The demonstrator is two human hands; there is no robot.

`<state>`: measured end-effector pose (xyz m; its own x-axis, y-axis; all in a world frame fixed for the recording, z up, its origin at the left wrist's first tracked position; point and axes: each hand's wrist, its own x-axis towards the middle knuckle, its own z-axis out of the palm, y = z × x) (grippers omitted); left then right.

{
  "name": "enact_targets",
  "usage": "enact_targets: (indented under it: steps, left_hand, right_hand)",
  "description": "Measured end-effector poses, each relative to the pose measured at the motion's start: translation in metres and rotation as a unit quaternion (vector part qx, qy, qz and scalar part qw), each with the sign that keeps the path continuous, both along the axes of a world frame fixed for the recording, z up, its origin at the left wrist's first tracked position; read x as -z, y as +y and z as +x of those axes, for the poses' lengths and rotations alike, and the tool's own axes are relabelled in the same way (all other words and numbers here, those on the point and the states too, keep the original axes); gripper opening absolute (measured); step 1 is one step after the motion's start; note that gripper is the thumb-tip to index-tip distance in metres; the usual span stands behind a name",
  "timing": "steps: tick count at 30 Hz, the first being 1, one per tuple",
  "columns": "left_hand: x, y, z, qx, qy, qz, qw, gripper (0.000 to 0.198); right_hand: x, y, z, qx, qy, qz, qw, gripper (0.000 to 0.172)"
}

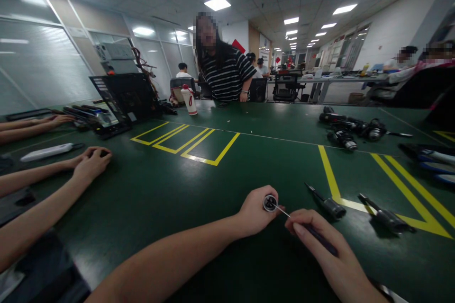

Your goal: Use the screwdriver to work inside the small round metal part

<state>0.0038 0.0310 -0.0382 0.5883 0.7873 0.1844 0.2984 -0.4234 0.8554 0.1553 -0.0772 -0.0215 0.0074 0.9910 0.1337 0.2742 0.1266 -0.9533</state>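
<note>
My left hand [254,210] curls snugly round an open-ended cylinder [270,203], mouth towards me; my right hand [341,258] pinches a slim screwdriver [325,242], tip at that mouth from four o'clock. Beyond, at three o'clock, two black shafted parts [334,208] lie on the green table [199,191].

The screwdriver [324,242] is right of the housing [270,203].

My thin-shafted tool [323,240] at a round part [270,203]
My left grip [256,212] wraps the round part, its open end facing me; my right grip [341,247] holds the tool's dark handle. To the right, two black pieces [334,209] lie by yellow tape [329,174] on the green surface [188,194].
</note>
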Motion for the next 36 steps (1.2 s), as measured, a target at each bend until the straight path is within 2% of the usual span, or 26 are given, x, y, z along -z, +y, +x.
enact_targets:
  steps: [4,10,13,17,20,24,29,32,36]
  left_hand:
    - [0.0017,0.0002,0.0011,-0.008,-0.051,-0.017,0.999,0.02]
    - [-0.0006,-0.001,0.001,-0.007,-0.069,-0.045,0.997,0.022]
    - [-0.0004,-0.0013,0.0006,-0.013,-0.053,-0.032,0.998,0.022]
    - [-0.0022,-0.0026,-0.0003,-0.026,0.027,-0.002,0.999,0.016]
    - [-0.005,-0.0037,-0.0016,-0.018,0.07,0.02,0.997,0.014]
    - [-0.0052,-0.0037,-0.0022,0.002,0.068,0.023,0.997,0.014]
    - [-0.0022,-0.0021,0.0001,-0.019,0.063,0.03,0.997,0.014]
    - [-0.0019,-0.0019,0.0003,-0.011,0.063,0.024,0.998,0.015]
    - [-0.0021,-0.0025,-0.0012,0.002,0.062,0.021,0.998,0.014]
  right_hand:
    - [0.0014,0.0003,-0.0019,-0.005,0.0,0.017,1.0,0.016]
    - [0.001,-0.0002,-0.0041,-0.004,0.001,0.029,1.0,0.016]
    - [0.0017,-0.0002,-0.0037,-0.001,0.003,0.021,1.0,0.016]
    - [0.0027,0.0008,-0.0011,-0.001,0.019,-0.009,1.0,0.016]
    - [0.0027,0.0031,0.001,-0.011,0.082,-0.039,0.996,0.016]
    - [0.001,0.0071,0.0018,-0.006,0.211,-0.072,0.975,0.016]
    - [-0.0022,0.0093,0.001,-0.001,0.298,-0.095,0.95,0.016]
    - [-0.0022,0.0082,0.0005,0.012,0.288,-0.087,0.954,0.016]
    - [-0.0009,0.0065,-0.0003,0.005,0.216,-0.071,0.974,0.018]
